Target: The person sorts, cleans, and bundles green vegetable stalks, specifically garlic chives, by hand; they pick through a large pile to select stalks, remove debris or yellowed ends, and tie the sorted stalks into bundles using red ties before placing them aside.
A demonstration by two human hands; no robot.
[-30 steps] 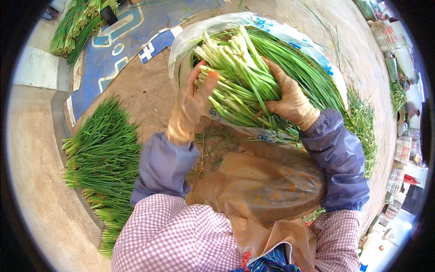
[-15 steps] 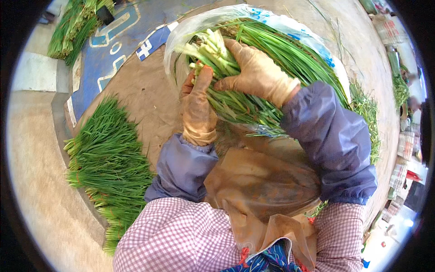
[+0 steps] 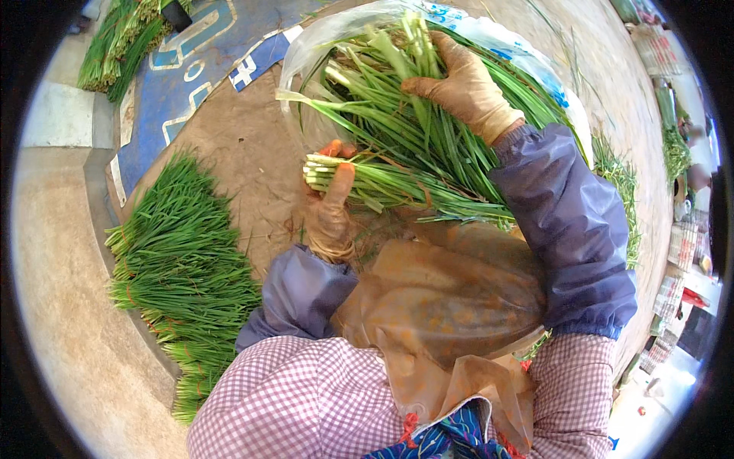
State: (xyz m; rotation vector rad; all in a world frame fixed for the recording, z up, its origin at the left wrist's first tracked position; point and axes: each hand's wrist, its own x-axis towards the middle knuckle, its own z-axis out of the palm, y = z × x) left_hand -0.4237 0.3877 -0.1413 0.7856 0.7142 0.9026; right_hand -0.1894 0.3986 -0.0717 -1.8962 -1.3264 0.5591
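My left hand (image 3: 330, 218), in a tan glove, is closed around the pale stem ends of a bunch of garlic chives (image 3: 397, 182), whose green leaves trail to the right. Above and to the right, my gloved right hand (image 3: 475, 93) grips other loose chives (image 3: 382, 115) at the mouth of a clear plastic bag (image 3: 348, 24). Its thumb lies across the stems; the fingertips are hidden behind them. More long chives (image 3: 535, 99) fill the bag beside my right wrist.
Tied chive bundles (image 3: 183, 245) lie in a row on the floor at left. More greens (image 3: 115, 46) rest at the far left by a blue printed sheet (image 3: 218, 65). A brown apron (image 3: 447, 298) covers my lap. Loose trimmings (image 3: 618, 180) are scattered right of the bag.
My left hand has come down toward me with a small bunch, parting from my right hand. My right hand has shifted up and right, and the chives under it are more spread.
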